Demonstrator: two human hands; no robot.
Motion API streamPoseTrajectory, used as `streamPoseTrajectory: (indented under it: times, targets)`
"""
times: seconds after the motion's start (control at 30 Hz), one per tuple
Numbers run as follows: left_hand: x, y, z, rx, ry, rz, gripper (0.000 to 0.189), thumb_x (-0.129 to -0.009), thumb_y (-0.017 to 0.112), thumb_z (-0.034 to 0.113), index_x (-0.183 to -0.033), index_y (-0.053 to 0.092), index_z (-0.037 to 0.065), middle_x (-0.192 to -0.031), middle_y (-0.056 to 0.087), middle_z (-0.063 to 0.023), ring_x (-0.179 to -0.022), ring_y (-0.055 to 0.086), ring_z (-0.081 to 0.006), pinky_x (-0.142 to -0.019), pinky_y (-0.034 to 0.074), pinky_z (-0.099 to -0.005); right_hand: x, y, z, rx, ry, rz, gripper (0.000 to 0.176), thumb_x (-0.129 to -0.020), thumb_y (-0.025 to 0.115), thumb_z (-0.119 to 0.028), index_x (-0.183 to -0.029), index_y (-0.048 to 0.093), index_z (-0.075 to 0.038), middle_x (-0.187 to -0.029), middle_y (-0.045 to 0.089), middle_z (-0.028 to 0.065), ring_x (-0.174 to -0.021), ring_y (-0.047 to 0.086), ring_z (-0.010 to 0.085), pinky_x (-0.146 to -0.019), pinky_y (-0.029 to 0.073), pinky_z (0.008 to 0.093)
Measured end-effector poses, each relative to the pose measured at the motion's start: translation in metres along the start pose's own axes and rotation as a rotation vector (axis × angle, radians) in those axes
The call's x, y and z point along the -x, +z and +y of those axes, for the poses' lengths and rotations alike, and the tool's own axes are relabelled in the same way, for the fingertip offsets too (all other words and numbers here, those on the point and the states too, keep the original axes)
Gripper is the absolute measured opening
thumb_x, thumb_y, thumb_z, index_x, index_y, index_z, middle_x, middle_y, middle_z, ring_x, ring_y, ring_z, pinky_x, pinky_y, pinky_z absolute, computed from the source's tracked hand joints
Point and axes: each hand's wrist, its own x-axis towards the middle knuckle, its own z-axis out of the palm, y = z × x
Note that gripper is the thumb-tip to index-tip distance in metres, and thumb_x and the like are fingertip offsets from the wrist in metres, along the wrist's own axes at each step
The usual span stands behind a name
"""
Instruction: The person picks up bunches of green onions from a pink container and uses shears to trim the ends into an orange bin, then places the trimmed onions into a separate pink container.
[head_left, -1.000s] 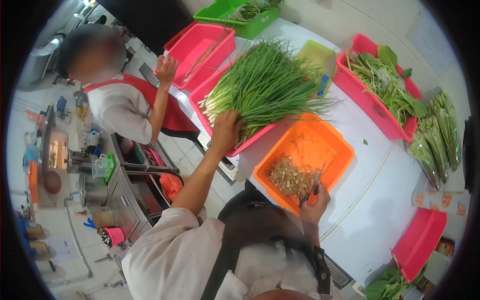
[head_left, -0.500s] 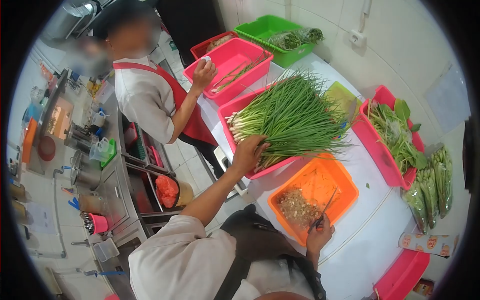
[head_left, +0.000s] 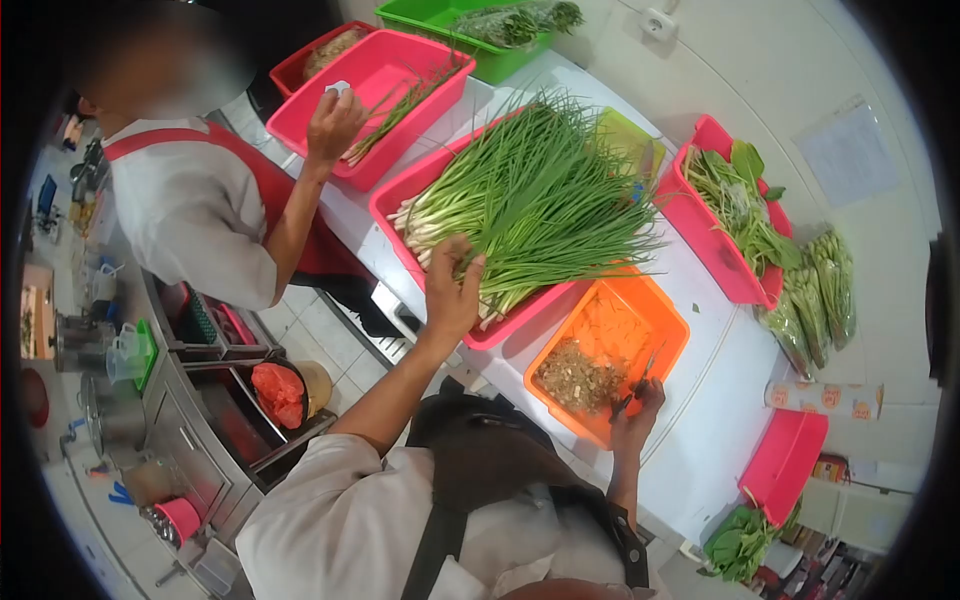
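Observation:
A pink bin (head_left: pixel 393 240) holds a large heap of green onions (head_left: pixel 560 205), white ends toward the left. My left hand (head_left: pixel 453 295) is at the bin's near left edge, fingers and thumb curled round some green onions at their lower ends. My right hand (head_left: pixel 638 408) grips the dark handle of a knife (head_left: pixel 652 362), its blade pointing up over the orange bin (head_left: pixel 675 350). Brownish trimmings (head_left: pixel 578 378) lie in that bin's lower left part.
A co-worker (head_left: pixel 200 190) stands at the left, one hand (head_left: pixel 335 125) over another pink bin (head_left: pixel 290 125). Behind are a green bin (head_left: pixel 500 68) and a yellow-green board (head_left: pixel 622 140). Leafy greens fill a pink bin (head_left: pixel 735 288) at right, near bagged vegetables (head_left: pixel 825 290).
The view has shifted, so the bins appear further left and higher. My left hand has moved along the heap toward the white ends. My right hand still holds the knife over the orange bin.

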Motion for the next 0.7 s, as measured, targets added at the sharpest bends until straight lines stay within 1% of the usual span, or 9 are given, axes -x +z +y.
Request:
streamPoseTrajectory:
  times: [0.03,0.13,0.27,0.37,0.43,0.47,0.53,0.57,0.7]
  targets:
    - [-0.002,-0.001,-0.001,0.083,-0.02,0.022,0.037,-0.095,0.065,0.008,-0.127,0.049,-0.001,-0.111,0.059,-0.013,-0.099,0.06,-0.0209,-0.087,0.05,-0.0325,0.001,0.002,-0.001,-0.018,-0.017,0.057,0.065,-0.076,0.077,0.003,-0.132,0.045,-0.003,-0.099,0.062,0.0085,-0.088,0.061,0.0199,-0.08,0.048,0.0348]
    - [-0.007,-0.005,-0.001,0.221,-0.103,0.023,0.041,-0.096,0.063,0.008,-0.132,0.045,-0.001,-0.113,0.056,-0.0092,-0.095,0.058,-0.0171,-0.085,0.05,-0.0309,0.008,-0.001,-0.002,-0.204,0.342,0.072,0.052,-0.083,0.071,0.003,-0.128,0.044,-0.004,-0.096,0.061,0.0082,-0.08,0.061,0.0153,-0.071,0.05,0.0296]
    - [-0.009,-0.006,0.008,0.257,-0.105,-0.027,0.041,-0.096,0.063,0.007,-0.132,0.047,-0.002,-0.108,0.056,-0.0086,-0.096,0.057,-0.0162,-0.082,0.049,-0.0289,0.017,-0.002,0.023,-0.45,0.255,0.376,0.042,-0.093,0.064,-0.005,-0.127,0.041,-0.003,-0.094,0.061,0.0099,-0.074,0.059,0.0131,-0.064,0.048,0.0266]
    - [-0.013,-0.013,0.0,0.077,-0.091,-0.177,0.046,-0.093,0.066,0.007,-0.134,0.047,-0.002,-0.116,0.054,-0.0108,-0.103,0.056,-0.0175,-0.089,0.046,-0.0292,0.005,-0.02,0.026,-0.402,0.286,0.614,0.041,-0.097,0.061,-0.009,-0.129,0.037,-0.004,-0.096,0.061,0.0114,-0.074,0.06,0.0146,-0.063,0.047,0.0254]
    - [-0.021,-0.015,0.008,-0.23,0.127,-0.3,0.054,-0.089,0.069,0.009,-0.137,0.046,-0.003,-0.123,0.052,-0.0166,-0.112,0.055,-0.0262,-0.096,0.044,-0.0342,-0.002,-0.037,0.039,-0.326,0.514,0.55,0.042,-0.094,0.065,-0.012,-0.128,0.04,-0.006,-0.088,0.065,0.0099,-0.068,0.061,0.0158,-0.059,0.048,0.0272]
    - [-0.025,-0.016,0.012,-0.38,0.241,-0.359,0.058,-0.088,0.07,0.011,-0.138,0.046,-0.004,-0.126,0.052,-0.0195,-0.116,0.054,-0.0305,-0.1,0.043,-0.0367,0.002,-0.043,0.044,-0.121,0.611,0.434,0.042,-0.093,0.067,-0.016,-0.125,0.041,-0.006,-0.087,0.066,0.0115,-0.069,0.063,0.0176,-0.06,0.048,0.0293]
    - [-0.026,-0.015,0.014,-0.369,0.195,-0.411,0.064,-0.085,0.072,0.012,-0.14,0.044,-0.004,-0.131,0.049,-0.0224,-0.122,0.05,-0.0361,-0.104,0.04,-0.0395,0.012,-0.052,0.06,0.292,0.782,0.184,0.043,-0.091,0.071,-0.023,-0.121,0.045,-0.007,-0.083,0.068,0.0146,-0.071,0.065,0.0212,-0.064,0.05,0.0334]
    - [-0.027,-0.016,0.014,-0.365,0.171,-0.431,0.067,-0.084,0.072,0.013,-0.142,0.043,-0.005,-0.134,0.047,-0.0239,-0.125,0.048,-0.039,-0.106,0.039,-0.0409,0.021,-0.052,0.077,0.299,0.767,0.102,0.045,-0.086,0.075,-0.03,-0.113,0.048,-0.008,-0.078,0.069,0.017,-0.073,0.069,0.0295,-0.067,0.052,0.0408]
    - [-0.046,-0.036,0.019,-0.533,0.181,-0.685,0.065,-0.081,0.076,0.018,-0.137,0.049,-0.002,-0.134,0.048,-0.0208,-0.123,0.049,-0.0392,-0.102,0.042,-0.0427,0.037,-0.041,0.078,0.569,0.733,-0.078,0.041,-0.086,0.071,-0.033,-0.106,0.049,-0.005,-0.084,0.07,0.0236,-0.083,0.069,0.0435,-0.074,0.053,0.0492]
